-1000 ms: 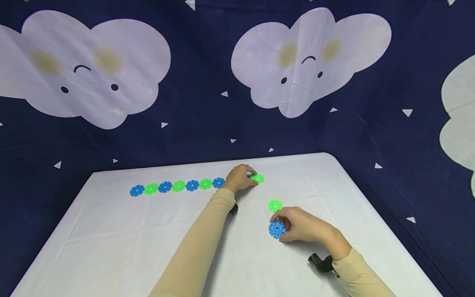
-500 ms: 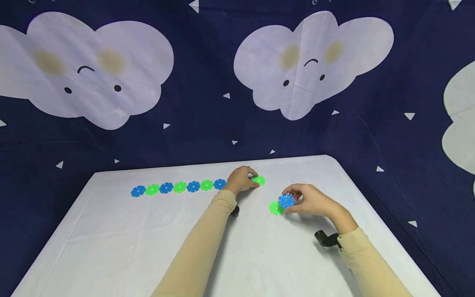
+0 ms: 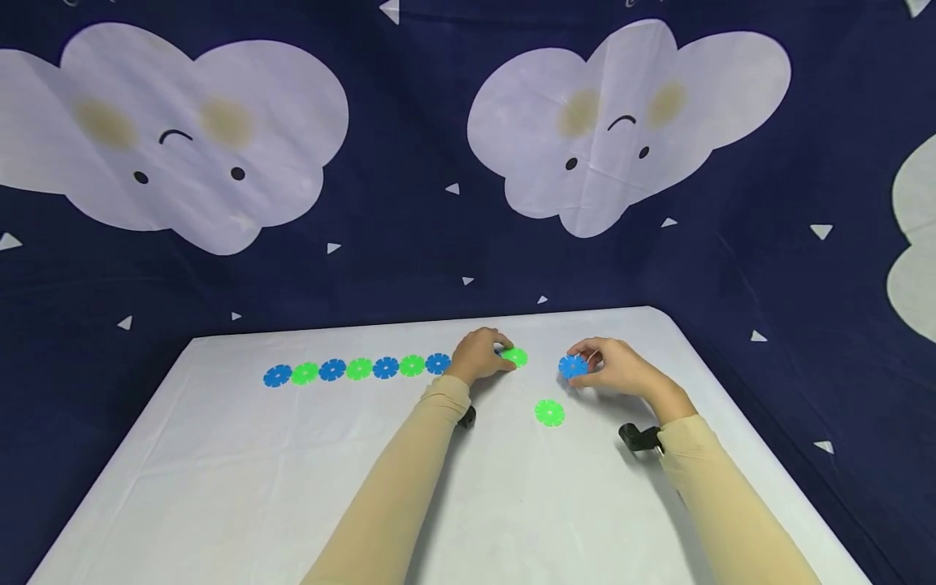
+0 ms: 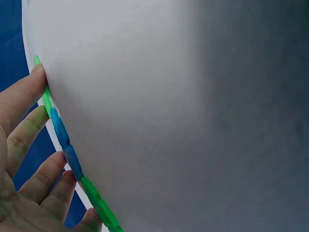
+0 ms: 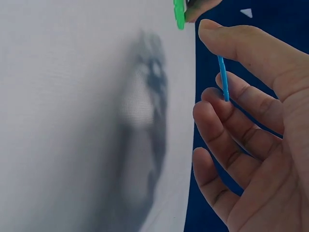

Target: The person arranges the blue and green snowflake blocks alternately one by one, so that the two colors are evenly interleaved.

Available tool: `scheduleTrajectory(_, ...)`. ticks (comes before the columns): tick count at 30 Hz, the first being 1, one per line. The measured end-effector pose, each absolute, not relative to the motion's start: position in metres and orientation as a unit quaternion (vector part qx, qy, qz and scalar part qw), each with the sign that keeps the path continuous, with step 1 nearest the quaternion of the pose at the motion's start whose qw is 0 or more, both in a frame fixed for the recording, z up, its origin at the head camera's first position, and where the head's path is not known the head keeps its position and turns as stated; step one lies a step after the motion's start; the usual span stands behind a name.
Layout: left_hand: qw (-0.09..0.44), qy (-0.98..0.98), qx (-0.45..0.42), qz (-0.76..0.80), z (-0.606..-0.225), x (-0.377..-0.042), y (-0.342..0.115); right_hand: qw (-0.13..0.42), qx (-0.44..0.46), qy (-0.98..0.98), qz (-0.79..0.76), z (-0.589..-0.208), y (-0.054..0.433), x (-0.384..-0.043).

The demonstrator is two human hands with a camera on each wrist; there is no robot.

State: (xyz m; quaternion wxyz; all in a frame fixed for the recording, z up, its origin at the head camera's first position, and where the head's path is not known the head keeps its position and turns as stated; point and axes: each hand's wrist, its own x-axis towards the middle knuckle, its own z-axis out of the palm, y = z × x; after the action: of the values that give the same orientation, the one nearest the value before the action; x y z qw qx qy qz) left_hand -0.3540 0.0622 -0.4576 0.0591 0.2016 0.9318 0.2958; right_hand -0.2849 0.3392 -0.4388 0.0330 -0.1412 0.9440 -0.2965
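Observation:
A row of notched plastic interlocking discs, alternating blue and green, runs along the far side of the table; a blue disc (image 3: 278,375) is at its left end. At the row's right end my left hand (image 3: 477,355) pinches a green disc (image 3: 517,357) by its edges with thumb and finger. That hand hides part of the row; the left wrist view shows a blue disc (image 4: 60,130) beside the green one. Right of there, my right hand (image 3: 617,367) pinches another blue disc (image 3: 573,367) above the table, apart from the row. A loose green disc (image 3: 550,413) lies flat nearer me.
The white-covered table (image 3: 219,487) ends at a dark blue cloth backdrop (image 3: 409,268) printed with clouds. A black wrist camera (image 3: 639,437) hangs beneath my right wrist.
My right hand has carried the blue disc away from me, past the loose green disc, to beside the row's right end. My left hand stays on its green disc.

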Motion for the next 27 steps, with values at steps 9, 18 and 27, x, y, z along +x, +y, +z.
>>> scheduleTrajectory(9,0.061,0.932,0.198,0.299,-0.457,-0.355,0.063,0.042,-0.128,0.945,-0.299,-0.448,0.34,-0.308)
scheduleTrajectory(18,0.062,0.931,0.202,0.299,-0.46,-0.354,0.062,0.058,-0.116,0.943,-0.306,-0.455,0.334,-0.318)
scheduleTrajectory(27,0.058,0.929,0.203,0.302,-0.458,-0.356,0.062,0.062,-0.115,0.948,-0.29,-0.457,0.321,-0.33)
